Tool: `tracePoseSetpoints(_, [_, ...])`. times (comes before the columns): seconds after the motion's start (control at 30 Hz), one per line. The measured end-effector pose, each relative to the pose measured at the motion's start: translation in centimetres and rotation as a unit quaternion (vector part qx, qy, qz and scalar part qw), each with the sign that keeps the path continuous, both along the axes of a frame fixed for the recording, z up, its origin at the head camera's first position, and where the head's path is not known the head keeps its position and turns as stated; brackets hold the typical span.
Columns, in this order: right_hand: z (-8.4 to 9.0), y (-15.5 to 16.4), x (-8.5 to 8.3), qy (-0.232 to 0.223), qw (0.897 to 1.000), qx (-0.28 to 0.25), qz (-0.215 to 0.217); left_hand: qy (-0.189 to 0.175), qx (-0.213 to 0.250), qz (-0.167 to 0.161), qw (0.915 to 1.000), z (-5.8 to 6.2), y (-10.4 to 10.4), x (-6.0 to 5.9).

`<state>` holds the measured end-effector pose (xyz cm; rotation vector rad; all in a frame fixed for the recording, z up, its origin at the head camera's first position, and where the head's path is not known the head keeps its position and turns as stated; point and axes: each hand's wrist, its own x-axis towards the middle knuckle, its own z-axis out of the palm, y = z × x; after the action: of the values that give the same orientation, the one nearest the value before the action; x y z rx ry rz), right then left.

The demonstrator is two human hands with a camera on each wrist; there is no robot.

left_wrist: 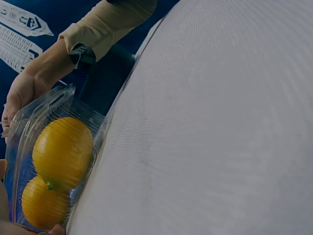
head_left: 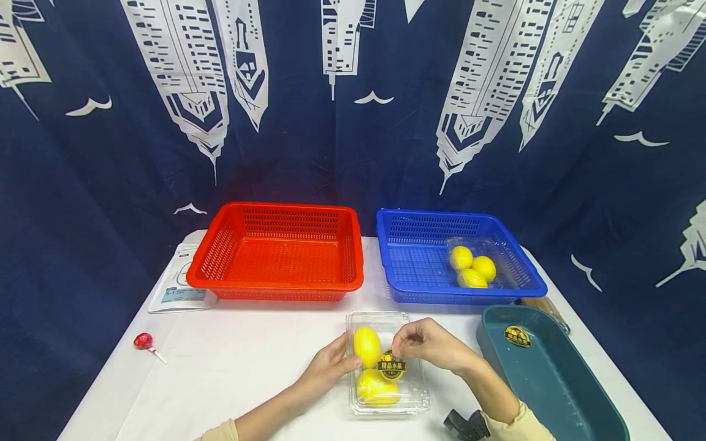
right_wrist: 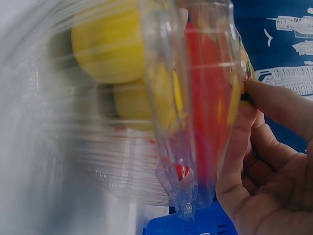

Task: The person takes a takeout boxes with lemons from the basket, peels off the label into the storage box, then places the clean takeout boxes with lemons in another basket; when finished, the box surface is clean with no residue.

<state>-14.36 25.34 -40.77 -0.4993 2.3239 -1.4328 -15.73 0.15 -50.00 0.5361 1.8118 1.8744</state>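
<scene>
A clear plastic clamshell box lies on the white table with yellow lemons inside; two show plainly. My left hand grips the box's left side, thumb over the lid's edge. Above the lid, my right hand pinches the upper edge of a round black-and-gold fruit sticker between thumb and fingers. Whether the sticker's lower part touches the lid, I cannot tell. In the left wrist view the lemons show through the ribbed box wall. The right wrist view has the sticker's edge at my right fingertips.
At the back stand a red basket and a blue basket holding another clear box of lemons. A teal tray with a similar sticker is at right. A red lollipop and a printed packet lie left.
</scene>
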Motion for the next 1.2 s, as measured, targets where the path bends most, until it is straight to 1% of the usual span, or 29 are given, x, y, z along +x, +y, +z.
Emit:
tracePoseSetpoints(0.2, [0.2,0.0,0.1,-0.002,1.000,-0.004,-0.001,0.003,0.003,-0.001,1.0000,0.0,0.0,0.0])
tracePoseSetpoints(0.47, [0.2,0.0,0.3,-0.006,1.000,-0.001,-0.010,-0.003,0.003,-0.006,1.0000,-0.1,0.0,0.1])
tracePoseSetpoints(0.63, [0.2,0.0,0.2,-0.003,1.000,-0.005,-0.014,0.000,0.008,-0.003,1.0000,-0.1,0.0,0.0])
tracePoseSetpoints(0.83, [0.3,0.2,0.2,-0.012,1.000,-0.012,-0.025,-0.002,0.006,0.000,1.0000,-0.2,0.1,0.1])
tracePoseSetpoints(1.0, [1.5,1.4,0.6,-0.006,0.999,-0.001,-0.043,0.001,0.004,0.000,1.0000,-0.1,0.1,0.0])
tracePoseSetpoints(1.2, [3.7,4.4,1.6,0.015,0.997,0.024,-0.076,-0.004,0.003,0.002,1.0000,-0.1,0.0,0.0])
